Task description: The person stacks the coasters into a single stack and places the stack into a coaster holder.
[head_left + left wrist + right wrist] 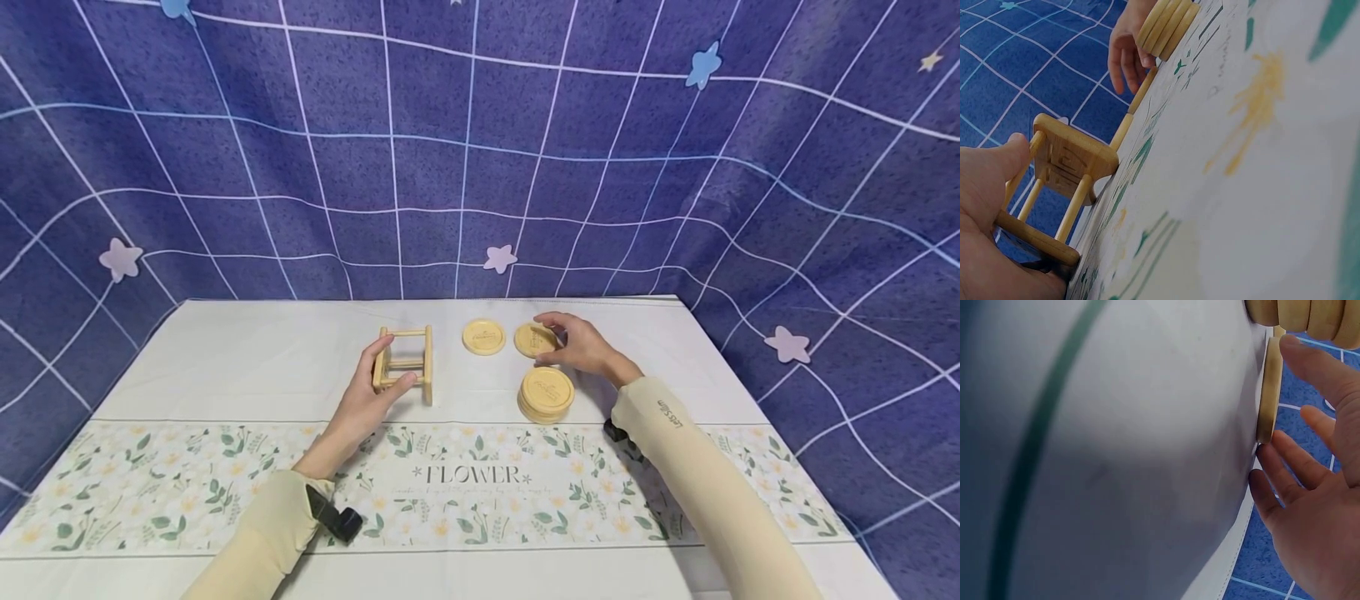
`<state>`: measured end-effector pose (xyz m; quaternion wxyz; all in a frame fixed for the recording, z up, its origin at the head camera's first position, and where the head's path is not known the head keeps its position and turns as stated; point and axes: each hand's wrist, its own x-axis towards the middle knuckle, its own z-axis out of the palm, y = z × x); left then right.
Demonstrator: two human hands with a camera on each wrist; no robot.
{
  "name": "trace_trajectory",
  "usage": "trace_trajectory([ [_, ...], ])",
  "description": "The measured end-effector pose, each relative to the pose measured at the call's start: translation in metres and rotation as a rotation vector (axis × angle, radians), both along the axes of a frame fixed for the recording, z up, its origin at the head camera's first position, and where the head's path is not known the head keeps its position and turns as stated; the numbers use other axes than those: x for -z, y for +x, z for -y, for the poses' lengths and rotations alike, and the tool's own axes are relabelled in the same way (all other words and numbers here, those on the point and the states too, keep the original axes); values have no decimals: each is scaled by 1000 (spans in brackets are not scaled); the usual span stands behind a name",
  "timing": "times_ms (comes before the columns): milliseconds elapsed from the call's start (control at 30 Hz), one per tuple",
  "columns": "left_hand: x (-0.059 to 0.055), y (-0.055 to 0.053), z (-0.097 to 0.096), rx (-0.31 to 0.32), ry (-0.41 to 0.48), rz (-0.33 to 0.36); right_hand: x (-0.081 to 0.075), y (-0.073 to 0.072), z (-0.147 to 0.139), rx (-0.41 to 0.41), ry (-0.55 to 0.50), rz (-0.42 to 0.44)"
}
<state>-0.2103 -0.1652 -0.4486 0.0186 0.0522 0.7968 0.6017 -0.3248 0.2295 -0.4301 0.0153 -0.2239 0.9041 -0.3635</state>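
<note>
With thumb and fingers across its two end panels, my left hand (362, 406) grips a small wooden coaster rack (428, 367) joined by round rods. The left wrist view shows the rack (1075, 153) close up, with markings on one panel. My right hand (587, 346) spans a round wooden coaster (529, 341), thumb on the near edge and fingers on the far edge. Seen edge-on in the right wrist view, this coaster (1269, 394) lies flat on the table. Another round coaster (483, 337) lies between the hands. Nearer me is a stack of coasters (547, 395).
A white tablecloth (247, 358) with a printed flower band (300, 521) covers the table. Behind and at both sides hangs a blue curtain (427, 183) with grid lines and stars. The coaster stack sits close to the right wrist.
</note>
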Motion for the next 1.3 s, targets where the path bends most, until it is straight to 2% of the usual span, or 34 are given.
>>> trace_trajectory([
  [667, -1, 1, -1, -11, -12, 6, 1, -6, 4, -30, 135, -59],
  [1300, -1, 0, -1, 9, 14, -5, 0, -7, 6, -8, 144, 7],
])
